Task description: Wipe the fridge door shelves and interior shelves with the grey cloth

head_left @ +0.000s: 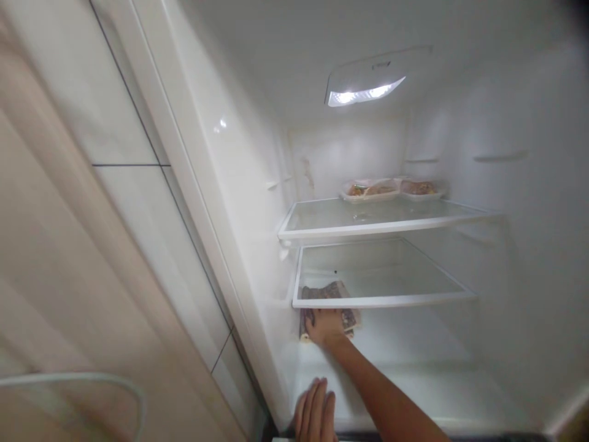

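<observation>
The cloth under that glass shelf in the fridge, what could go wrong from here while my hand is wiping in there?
1. The right hand presses the cloth just beneath the lower glass shelf; lifting the hand could knock that shelf's front edge.
2. The left hand rests flat at the fridge's bottom front edge, so a wet floor there might let it slip.
3. Jolting the frame could shift the food trays on the upper shelf.

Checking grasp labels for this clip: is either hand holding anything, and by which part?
The right hand presses a grey patterned cloth against the fridge's inner left wall, palm over the cloth's lower part. The left hand holds nothing; it rests flat near the fridge's bottom edge.
</observation>
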Motion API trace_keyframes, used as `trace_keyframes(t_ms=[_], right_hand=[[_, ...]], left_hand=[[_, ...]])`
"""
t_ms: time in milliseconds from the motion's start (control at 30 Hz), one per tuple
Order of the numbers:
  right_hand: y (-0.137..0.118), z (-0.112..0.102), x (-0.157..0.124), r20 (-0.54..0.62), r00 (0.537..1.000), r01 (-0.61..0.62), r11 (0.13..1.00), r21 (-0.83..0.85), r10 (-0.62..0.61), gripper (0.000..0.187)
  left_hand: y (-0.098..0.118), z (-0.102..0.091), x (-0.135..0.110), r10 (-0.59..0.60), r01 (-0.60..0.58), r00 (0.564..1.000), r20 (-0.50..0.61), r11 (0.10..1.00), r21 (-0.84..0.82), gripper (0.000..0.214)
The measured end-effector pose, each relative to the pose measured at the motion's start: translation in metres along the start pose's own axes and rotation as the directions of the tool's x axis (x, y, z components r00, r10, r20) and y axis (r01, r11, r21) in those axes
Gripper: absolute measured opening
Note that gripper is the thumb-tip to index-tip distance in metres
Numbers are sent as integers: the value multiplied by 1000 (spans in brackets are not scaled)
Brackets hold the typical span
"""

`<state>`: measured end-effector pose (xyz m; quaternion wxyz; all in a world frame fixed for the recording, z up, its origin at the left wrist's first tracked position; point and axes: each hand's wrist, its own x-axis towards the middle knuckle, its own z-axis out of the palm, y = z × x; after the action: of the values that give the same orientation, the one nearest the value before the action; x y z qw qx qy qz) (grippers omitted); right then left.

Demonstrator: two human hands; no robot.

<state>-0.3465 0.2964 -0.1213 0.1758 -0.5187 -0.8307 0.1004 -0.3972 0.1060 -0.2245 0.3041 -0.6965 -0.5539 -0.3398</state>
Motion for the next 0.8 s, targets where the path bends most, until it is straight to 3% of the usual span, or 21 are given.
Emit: trace_keyframes(t_ms=[233,433,500,600,700,800], right_hand=[[17,-24,-97,130,978,156,985,74,-164,62],[27,-40,-144,209,943,225,959,171,-259,63],[25,-44,-143,205,945,219,958,187,-256,62],[17,-45,-126,213,943,219,957,189,-257,63],[9,-38,-94,243,939,210,964,160,-245,67],[4,-26,-56,200,958,189,978,91,-204,69]], left_hand=[[-6,-3,0,-94,95,995,20,995,-41,65],[-26,0,4,125,-125,990,-61,992,-2,62],[-28,2,6,170,-170,982,-78,985,14,62],[-22,7,6,92,-88,991,-94,995,40,64],[-12,12,4,-25,30,997,-70,998,59,61],[-8,18,2,6,4,995,-101,996,93,52]])
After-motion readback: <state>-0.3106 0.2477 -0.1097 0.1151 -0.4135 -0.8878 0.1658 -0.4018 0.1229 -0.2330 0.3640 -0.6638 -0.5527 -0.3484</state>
